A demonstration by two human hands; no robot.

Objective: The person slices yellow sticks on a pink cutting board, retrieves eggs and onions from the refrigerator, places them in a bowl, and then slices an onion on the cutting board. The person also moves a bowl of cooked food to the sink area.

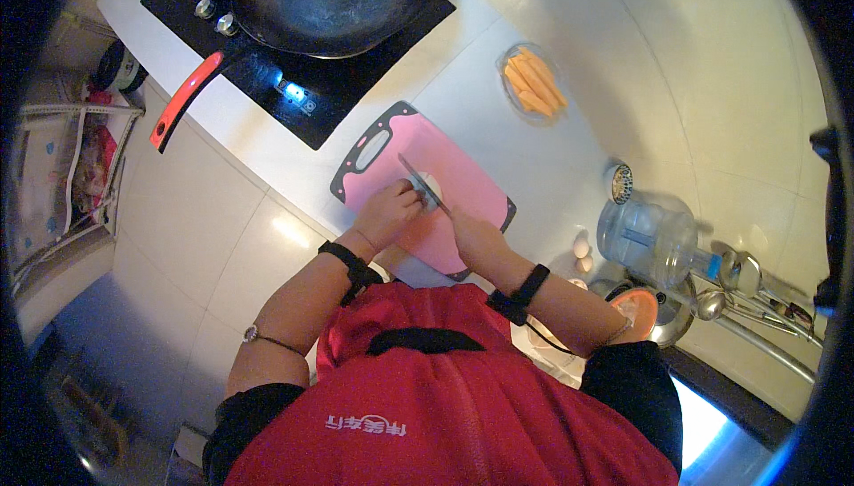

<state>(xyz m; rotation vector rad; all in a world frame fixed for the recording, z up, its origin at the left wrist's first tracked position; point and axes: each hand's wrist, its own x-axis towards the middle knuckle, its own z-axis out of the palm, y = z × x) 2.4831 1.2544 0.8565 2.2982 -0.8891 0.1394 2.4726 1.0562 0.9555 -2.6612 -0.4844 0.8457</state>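
A pink cutting board [460, 162] with dark grey corners and a handle slot lies on the counter before me. On it rests a piece of white food [430, 186], perhaps a vegetable, partly hidden by the blade and fingers. My left hand [392, 211] presses curled fingertips against its left side. In my right hand [482, 240] is a kitchen knife [423, 182]; its handle is covered by the fingers. The blade crosses the white food at a slant, its tip towards the board's handle end. Whether the edge has cut in, I cannot tell.
A wok [333, 2] with a red handle [190, 96] sits on a black induction cooktop [347, 102]. Orange sticks [534, 82] fill a clear bowl [505, 62]. Rightward are a patterned bowl [622, 184], eggs [582, 247], a plastic water jug [650, 239] and hanging utensils [740, 272].
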